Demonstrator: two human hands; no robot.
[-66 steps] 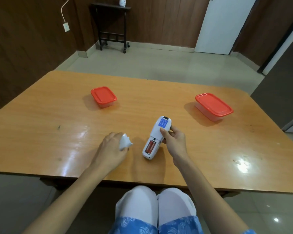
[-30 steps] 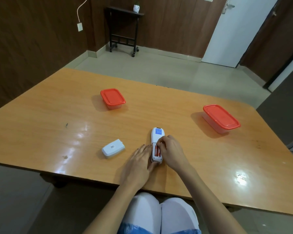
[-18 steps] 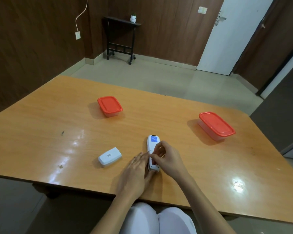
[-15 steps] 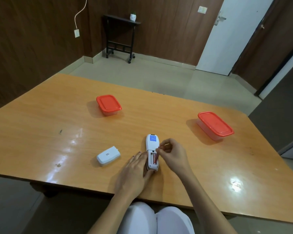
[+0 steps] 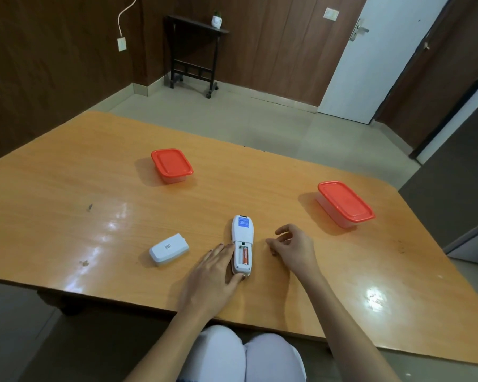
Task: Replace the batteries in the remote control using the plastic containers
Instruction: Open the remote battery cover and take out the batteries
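The white remote control (image 5: 242, 230) lies face down near the table's front edge, its battery bay open. One red battery (image 5: 245, 256) sits in the right slot, and the left slot looks empty. My left hand (image 5: 210, 277) presses against the remote's left side, thumb at its near end. My right hand (image 5: 294, 250) hovers just right of the remote with its fingertips pinched together, apparently on a battery that they mostly hide. The white battery cover (image 5: 169, 248) lies left of my left hand. A small red-lidded container (image 5: 172, 165) and a larger one (image 5: 345, 203) stand closed farther back.
The orange wooden table (image 5: 66, 188) ends just in front of my knees. Beyond it is tiled floor, a dark side table (image 5: 193, 51) against the wall and a white door (image 5: 370, 51) at the back right.
My right hand has lifted off the battery bay and moved right, fingers pinched. One slot now looks empty. My left hand stays against the remote. The cover was set down on the left earlier.
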